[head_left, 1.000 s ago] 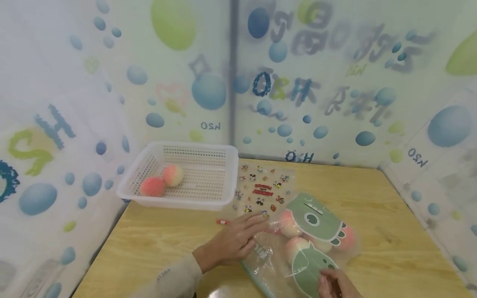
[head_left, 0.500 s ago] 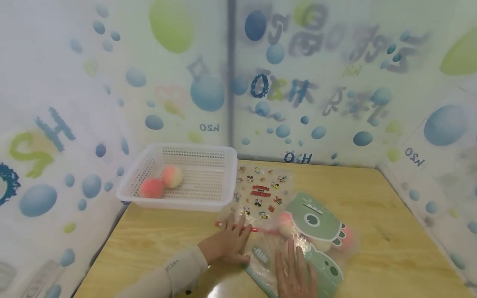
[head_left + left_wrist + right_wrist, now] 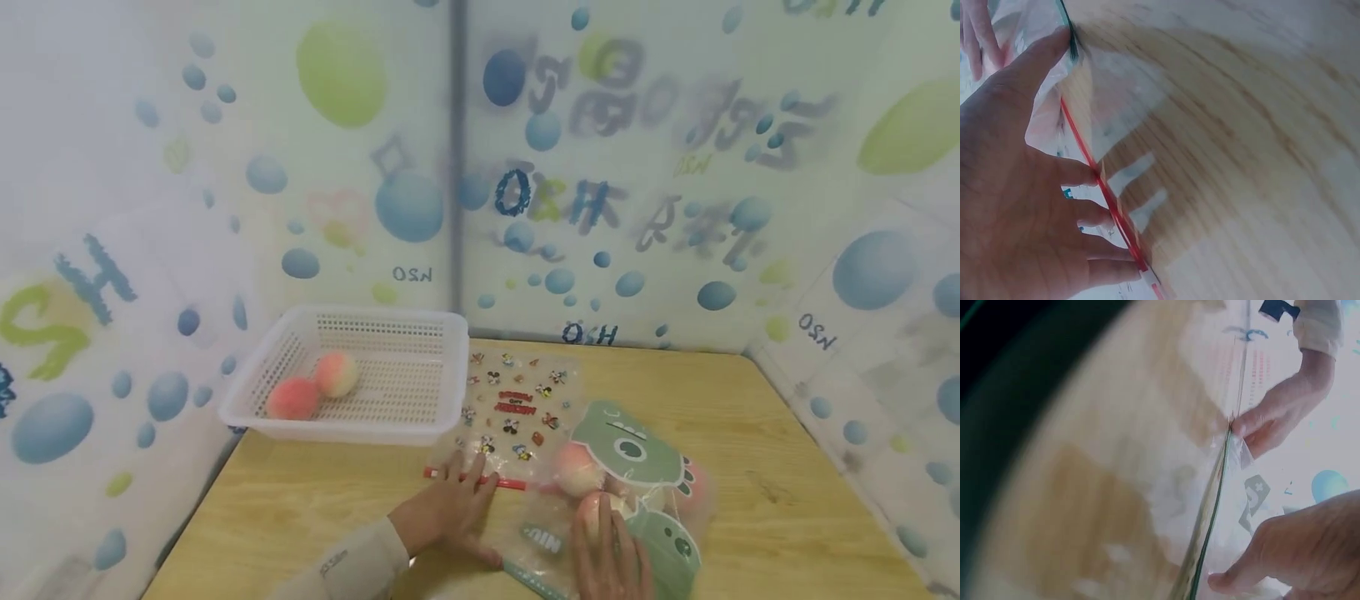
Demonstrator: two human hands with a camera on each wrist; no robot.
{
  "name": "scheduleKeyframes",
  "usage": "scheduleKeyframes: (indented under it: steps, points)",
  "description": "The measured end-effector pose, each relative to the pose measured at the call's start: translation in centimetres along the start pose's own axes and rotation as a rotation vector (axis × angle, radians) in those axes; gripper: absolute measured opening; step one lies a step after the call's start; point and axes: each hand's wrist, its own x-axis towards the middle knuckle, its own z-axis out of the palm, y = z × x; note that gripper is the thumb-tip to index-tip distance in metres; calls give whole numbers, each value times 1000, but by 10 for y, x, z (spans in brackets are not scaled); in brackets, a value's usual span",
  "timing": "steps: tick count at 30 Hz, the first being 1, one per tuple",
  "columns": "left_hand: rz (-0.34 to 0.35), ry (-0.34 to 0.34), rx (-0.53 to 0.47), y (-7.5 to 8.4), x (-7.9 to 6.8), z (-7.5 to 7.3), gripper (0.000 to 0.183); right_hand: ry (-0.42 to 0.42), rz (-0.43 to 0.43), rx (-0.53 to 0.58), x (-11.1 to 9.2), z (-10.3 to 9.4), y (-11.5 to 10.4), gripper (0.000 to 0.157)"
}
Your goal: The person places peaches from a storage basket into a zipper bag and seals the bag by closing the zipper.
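Note:
A clear zip bag (image 3: 540,542) with a green cartoon dinosaur print and a green edge lies on the table, with several pink-and-cream peaches (image 3: 579,468) inside. My right hand (image 3: 611,558) rests on this bag with its fingers extended, over one peach. Behind it lies a flat clear bag (image 3: 517,408) printed with small cartoon figures, its red zip strip (image 3: 517,483) facing me. My left hand (image 3: 450,512) spreads its fingers over that strip. In the left wrist view, the left fingertips touch the red strip, and the thumb reaches the dinosaur bag's green edge (image 3: 1072,40).
At the back left stands a white perforated plastic basket (image 3: 420,435) holding two peaches (image 3: 294,398). The wooden table (image 3: 787,492) meets patterned curtain walls (image 3: 360,208) at the back and on both sides.
My right hand has come from the lower right corner to rest on the dinosaur bag. My left hand has spread its fingers over the red strip. The head view has tilted up slightly.

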Motion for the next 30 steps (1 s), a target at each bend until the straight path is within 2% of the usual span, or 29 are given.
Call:
scheduleKeyframes:
  steps: [2,4,6,10,14,18,21,24,30]
  points:
    - [1,8,28,0,-2,1,111,8,-7,11,0,0,5,46]
    - [8,14,59,1,-2,1,112,-38,-10,38,1,-4,12,44]
    - [6,9,64,1,-1,1,114,-137,0,71,3,-12,20,49]
    - [-8,-17,90,0,1,0,116,-260,5,118,12,-23,35,63]
    - [-25,-47,73,-2,1,-1,117,-280,-3,145,22,-27,47,74]
    - [-39,-63,18,-3,-2,1,118,-246,-11,160,29,-25,54,68]
    - [-21,-40,20,-3,-2,1,117,-238,19,166,33,-25,60,60]
    - [-6,-25,27,-2,0,1,117,-280,57,165,36,-27,66,58]
    - [-28,-43,75,0,5,0,117,-381,115,185,45,-27,74,51]
